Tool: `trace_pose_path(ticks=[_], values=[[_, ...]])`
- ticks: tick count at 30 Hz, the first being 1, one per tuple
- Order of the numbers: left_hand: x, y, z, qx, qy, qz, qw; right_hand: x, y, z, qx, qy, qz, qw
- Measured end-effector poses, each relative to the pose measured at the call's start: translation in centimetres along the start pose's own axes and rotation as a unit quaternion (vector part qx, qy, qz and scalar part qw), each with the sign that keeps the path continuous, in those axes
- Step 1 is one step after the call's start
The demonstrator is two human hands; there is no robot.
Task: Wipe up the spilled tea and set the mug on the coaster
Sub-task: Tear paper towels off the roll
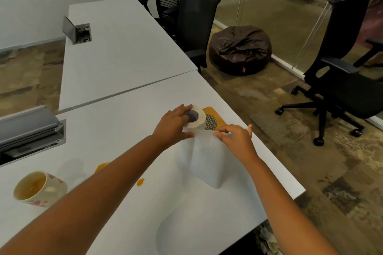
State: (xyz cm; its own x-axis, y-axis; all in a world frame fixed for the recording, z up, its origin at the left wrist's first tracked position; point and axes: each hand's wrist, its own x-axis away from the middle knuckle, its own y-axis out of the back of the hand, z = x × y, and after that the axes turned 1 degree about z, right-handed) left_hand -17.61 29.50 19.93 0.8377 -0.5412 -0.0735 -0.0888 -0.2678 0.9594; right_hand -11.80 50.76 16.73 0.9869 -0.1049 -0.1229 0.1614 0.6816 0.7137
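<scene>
A paper towel roll (198,119) stands near the white table's right edge. My left hand (174,125) grips the roll from the left and top. My right hand (236,137) pinches the top edge of a white sheet (207,161) that hangs unrolled toward me. Behind the roll lies a yellow coaster (215,119) with a dark patterned circle. A cream mug (39,188) with red marks lies tipped at the lower left, tea inside. Orange tea spots (141,182) sit on the table; another tea patch (101,166) shows beside my left forearm.
A raised cable box lid (29,128) is at the left of the table (238,203). A second table (124,51) adjoins behind. Black office chairs (339,80) and a dark beanbag (240,49) stand on the floor to the right.
</scene>
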Motion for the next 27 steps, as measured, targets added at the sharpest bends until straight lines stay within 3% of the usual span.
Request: trace_pose_path(ticks=[11,21,27], values=[[-0.2,0.0,-0.4,0.047,0.038,-0.007,0.998,0.5,0.5,-1.7,-0.047,-0.044,-0.017,0.998],[-0.2,-0.8,-0.8,0.056,0.045,-0.04,0.997,1.3,0.1,-3.6,-0.042,-0.088,0.125,0.987],[-0.1,-0.9,-0.8,0.068,0.058,-0.047,0.995,1.8,-0.4,-4.9,-0.056,-0.131,0.141,0.98]])
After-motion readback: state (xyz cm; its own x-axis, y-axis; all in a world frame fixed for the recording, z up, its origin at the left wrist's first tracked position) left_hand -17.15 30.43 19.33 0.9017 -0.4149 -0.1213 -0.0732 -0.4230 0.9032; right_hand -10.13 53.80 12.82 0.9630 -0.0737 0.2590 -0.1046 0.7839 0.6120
